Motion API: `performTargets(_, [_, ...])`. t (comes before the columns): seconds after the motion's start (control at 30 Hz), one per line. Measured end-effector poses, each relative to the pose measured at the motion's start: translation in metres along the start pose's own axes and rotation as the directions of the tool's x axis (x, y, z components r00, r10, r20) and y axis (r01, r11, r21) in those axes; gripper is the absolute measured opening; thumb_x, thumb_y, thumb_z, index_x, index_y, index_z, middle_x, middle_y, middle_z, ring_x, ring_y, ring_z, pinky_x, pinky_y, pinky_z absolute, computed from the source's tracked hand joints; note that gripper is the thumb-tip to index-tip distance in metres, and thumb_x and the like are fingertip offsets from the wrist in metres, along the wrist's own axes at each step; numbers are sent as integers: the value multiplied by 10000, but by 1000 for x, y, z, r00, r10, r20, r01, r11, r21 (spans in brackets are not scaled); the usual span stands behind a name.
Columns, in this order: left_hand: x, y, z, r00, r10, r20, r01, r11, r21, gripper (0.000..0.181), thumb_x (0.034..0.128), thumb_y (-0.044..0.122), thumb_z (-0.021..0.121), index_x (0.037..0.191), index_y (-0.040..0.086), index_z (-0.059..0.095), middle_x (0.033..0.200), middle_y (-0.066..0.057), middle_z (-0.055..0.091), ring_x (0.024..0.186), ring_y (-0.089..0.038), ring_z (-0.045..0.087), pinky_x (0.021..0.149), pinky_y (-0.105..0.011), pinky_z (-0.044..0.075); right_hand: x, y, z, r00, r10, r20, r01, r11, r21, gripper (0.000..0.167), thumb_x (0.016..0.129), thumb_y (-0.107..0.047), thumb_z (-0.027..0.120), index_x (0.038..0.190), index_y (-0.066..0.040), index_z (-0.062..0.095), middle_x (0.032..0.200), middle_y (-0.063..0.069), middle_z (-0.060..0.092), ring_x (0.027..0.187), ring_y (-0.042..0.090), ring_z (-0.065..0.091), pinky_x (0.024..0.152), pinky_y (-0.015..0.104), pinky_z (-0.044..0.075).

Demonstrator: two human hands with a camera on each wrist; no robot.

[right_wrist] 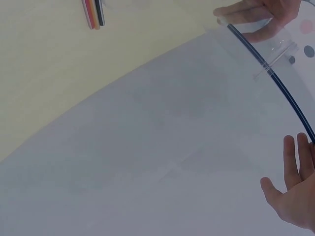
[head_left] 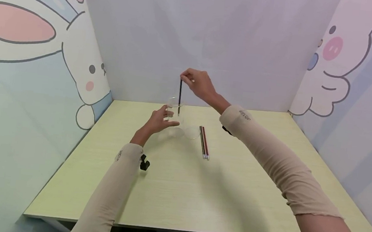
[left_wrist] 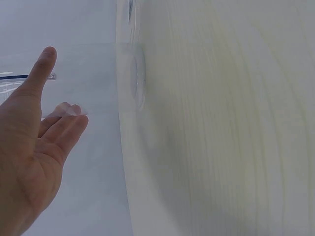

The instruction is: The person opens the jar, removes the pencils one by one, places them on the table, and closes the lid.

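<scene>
My right hand [head_left: 199,83] pinches the upper end of a dark pencil [head_left: 180,92] between thumb and fingers. The pencil hangs upright, its lower part inside a clear plastic cup [head_left: 174,101]. Around the side of that cup curls my left hand [head_left: 156,122], thumb toward me and fingers beyond. In the left wrist view the pencil's silver end [left_wrist: 52,76] shows through the cup wall, behind the thumb. The right wrist view catches the dark pencil [right_wrist: 275,76] crossing the cup's rim. Whether the cup's base touches the table is hard to tell.
Three pencils [head_left: 204,142], dark and reddish, lie side by side on the pale wooden table [head_left: 164,189], right of the cup. A faint clear ring [head_left: 192,132] lies beside them. Behind the table stands a plain wall [head_left: 240,53]; cartoon-printed walls flank both sides.
</scene>
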State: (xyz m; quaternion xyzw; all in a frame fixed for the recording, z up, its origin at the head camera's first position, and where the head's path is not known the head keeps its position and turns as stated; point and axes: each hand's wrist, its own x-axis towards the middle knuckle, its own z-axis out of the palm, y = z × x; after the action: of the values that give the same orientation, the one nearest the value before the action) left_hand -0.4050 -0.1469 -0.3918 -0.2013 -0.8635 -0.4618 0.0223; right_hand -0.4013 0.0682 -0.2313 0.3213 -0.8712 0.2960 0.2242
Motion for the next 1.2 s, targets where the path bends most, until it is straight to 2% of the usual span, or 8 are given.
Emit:
performTargets(0.6, [-1, 1, 0, 1000, 15, 8, -15, 1000, -15, 811, 872, 327, 871, 1485, 75, 403, 1455, -201, 587, 1393, -328, 536, 1100, -453, 525, 9, -5, -23, 995, 29, -98, -24, 999, 49, 243, 1073, -221, 613, 1243, -91, 726, 1153, 71, 761, 1024, 179, 725, 948, 384, 590])
performTargets(0.83, [-3, 3, 0, 1000, 22, 10, -22, 1000, -20, 828, 879, 295, 867, 1512, 64, 387, 1465, -243, 564, 1387, -349, 538, 1108, -435, 521, 11, -5, -30, 989, 30, -142, -23, 999, 49, 246, 1077, -229, 603, 1247, -105, 731, 1160, 68, 768, 984, 165, 731, 830, 325, 579])
performTargets(1.0, [-4, 4, 0, 1000, 27, 6, -27, 999, -20, 840, 877, 286, 870, 1525, 68, 383, 1454, -229, 577, 1380, -350, 545, 1102, -427, 526, 15, -6, -37, 981, 35, -191, -22, 997, 69, 244, 1069, -226, 615, 1236, -95, 737, 1154, 68, 774, 957, 159, 739, 713, 236, 502])
performTargets(1.2, [-5, 5, 0, 1000, 24, 9, -24, 1000, -20, 862, 876, 285, 870, 1545, 73, 370, 1458, -221, 577, 1381, -342, 546, 1104, -426, 525, 18, -6, -45, 966, 36, -255, -12, 995, 98, 229, 1062, -206, 626, 1211, -75, 741, 1132, 80, 780, 934, 155, 740, 694, 212, 484])
